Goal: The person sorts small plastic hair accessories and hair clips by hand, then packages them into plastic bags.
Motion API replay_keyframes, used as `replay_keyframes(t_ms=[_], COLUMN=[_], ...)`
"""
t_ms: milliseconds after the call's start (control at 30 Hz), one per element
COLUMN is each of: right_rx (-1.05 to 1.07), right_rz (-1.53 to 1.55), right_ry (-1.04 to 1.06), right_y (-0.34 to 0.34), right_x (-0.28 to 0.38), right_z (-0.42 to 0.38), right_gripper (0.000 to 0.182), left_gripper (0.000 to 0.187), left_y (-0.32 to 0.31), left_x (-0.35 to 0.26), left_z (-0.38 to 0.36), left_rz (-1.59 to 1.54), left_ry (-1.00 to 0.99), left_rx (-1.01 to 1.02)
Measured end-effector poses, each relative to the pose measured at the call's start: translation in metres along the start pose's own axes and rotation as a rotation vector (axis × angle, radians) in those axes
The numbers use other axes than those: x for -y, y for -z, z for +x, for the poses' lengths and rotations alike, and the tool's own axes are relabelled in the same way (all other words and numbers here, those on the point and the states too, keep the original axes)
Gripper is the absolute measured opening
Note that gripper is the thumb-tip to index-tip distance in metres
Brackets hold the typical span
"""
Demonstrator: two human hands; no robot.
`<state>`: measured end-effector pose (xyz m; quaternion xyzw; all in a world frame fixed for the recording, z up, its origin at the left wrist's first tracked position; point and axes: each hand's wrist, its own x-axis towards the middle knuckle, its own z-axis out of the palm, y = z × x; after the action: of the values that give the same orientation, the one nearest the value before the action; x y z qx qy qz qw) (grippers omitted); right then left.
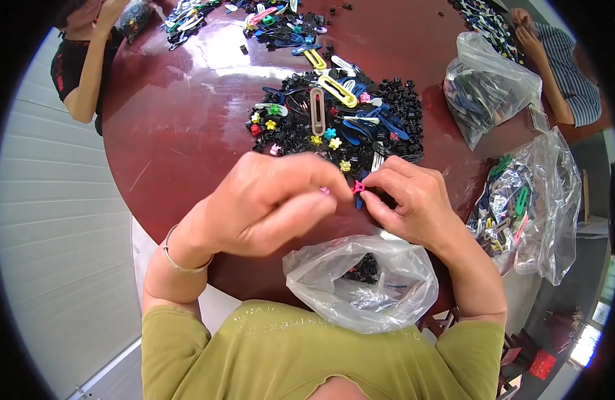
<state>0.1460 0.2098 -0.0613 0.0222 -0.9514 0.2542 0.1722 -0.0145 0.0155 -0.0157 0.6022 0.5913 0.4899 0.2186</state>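
Note:
My right hand [414,200] pinches a small bright pink hair claw clip [359,187] between thumb and fingertips, above the near edge of a pile. My left hand [274,203], slightly blurred, is curled with its index finger close to that clip. A pale pinkish spot shows between its thumb and index finger, and I cannot make out what it is. Beyond both hands spreads the pile of small black claw clips [401,110], mixed with coloured flower clips and snap clips, among them a brown snap clip [317,112] and a yellow one [337,91].
An open clear plastic bag [361,293] with some black clips inside lies at the table's near edge. Two more bags of clips, one upright [491,90] and one spread open [531,207], lie to the right. Two other people sit across the red table [161,127] by further piles.

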Motion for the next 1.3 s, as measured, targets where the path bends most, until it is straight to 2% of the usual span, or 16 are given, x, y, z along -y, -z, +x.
replay_keyframes(t_ms=[33,167,267,367,500,533,633,700,733,767,833,933,1067,1167,1200,1300], right_rx=[0.001,-0.024,-0.063,-0.098,-0.047,0.003,0.009,0.029,-0.08,-0.138,-0.196,-0.155,-0.071,-0.092,-0.096,-0.104], right_rz=[0.004,-0.002,0.12,0.409,0.596,0.621,0.718,0.584,0.523,0.458,0.324,0.218,-0.02,-0.072,-0.083,-0.099], right_ry=[0.008,0.008,-0.064,-0.233,-0.129,-0.003,0.095,-0.022,-0.006,-0.078,-0.095,-0.089,0.006,0.018,0.018,0.012], right_y=[0.0,0.0,0.003,0.018,0.055,0.064,0.061,0.07,0.06,0.05,0.031,0.01,0.001,-0.004,-0.005,-0.007], right_x=[0.001,0.001,-0.002,0.006,0.021,0.025,0.035,0.035,0.027,0.019,0.003,-0.007,-0.006,-0.002,-0.002,-0.001], right_z=[0.0,0.0,0.0,0.002,-0.004,-0.003,-0.011,-0.008,-0.006,-0.006,-0.002,-0.004,-0.001,0.002,0.002,0.003], right_gripper=[0.011,0.012,0.012,0.012,0.014,0.018,0.022,0.022,0.019,0.014,0.01,0.011,0.019,0.02,0.02,0.02], left_gripper=[0.012,0.018,0.021,0.023,0.021,0.02,0.018,0.017,0.017,0.017,0.017,0.019,0.018,0.017,0.018,0.02], left_y=[-0.001,-0.02,-0.027,-0.033,-0.036,-0.037,-0.037,-0.037,-0.036,-0.035,-0.032,-0.027,-0.014,-0.005,-0.008,-0.012], left_x=[-0.004,0.034,0.034,0.033,0.033,0.035,0.037,0.036,0.036,0.034,0.033,0.033,0.017,-0.005,-0.008,-0.019], left_z=[0.004,0.005,0.005,0.009,0.01,0.01,0.01,0.01,0.011,0.011,0.01,0.01,0.009,0.006,0.006,0.001], left_rz=[0.058,0.521,0.556,0.653,0.719,0.728,0.73,0.704,0.69,0.657,0.59,0.479,0.235,0.143,0.097,0.145], left_ry=[0.141,-0.145,-0.143,-0.19,-0.22,-0.227,-0.241,-0.238,-0.239,-0.234,-0.223,-0.225,-0.116,-0.158,-0.228,-0.299], left_rx=[-0.008,-0.055,-0.016,0.001,0.041,0.051,0.067,0.048,0.041,0.029,0.002,-0.078,-0.091,-0.051,-0.056,0.042])
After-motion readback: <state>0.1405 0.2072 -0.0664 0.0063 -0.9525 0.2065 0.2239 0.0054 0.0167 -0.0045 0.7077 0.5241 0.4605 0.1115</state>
